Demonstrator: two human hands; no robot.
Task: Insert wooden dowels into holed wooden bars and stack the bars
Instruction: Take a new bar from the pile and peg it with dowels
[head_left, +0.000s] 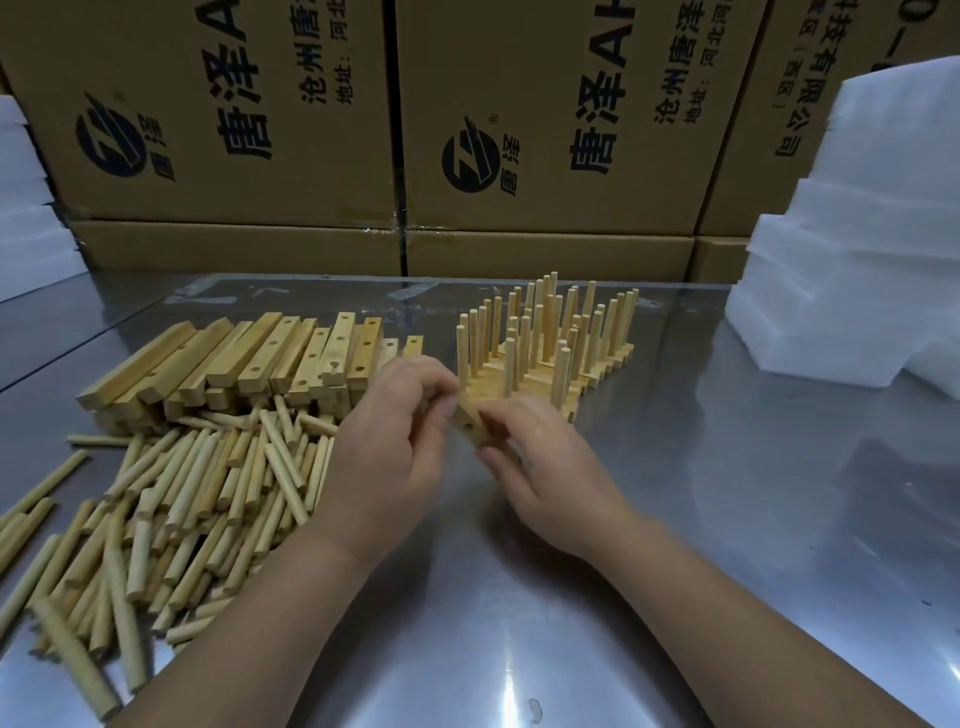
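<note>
Left hand (392, 447) and right hand (550, 467) pinch a holed bar (471, 422) between them.

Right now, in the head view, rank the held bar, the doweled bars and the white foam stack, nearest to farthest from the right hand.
1. The held bar: centre, pinched by the right hand.
2. The doweled bars: standing just behind it.
3. The white foam stack: far right, well beyond.
</note>
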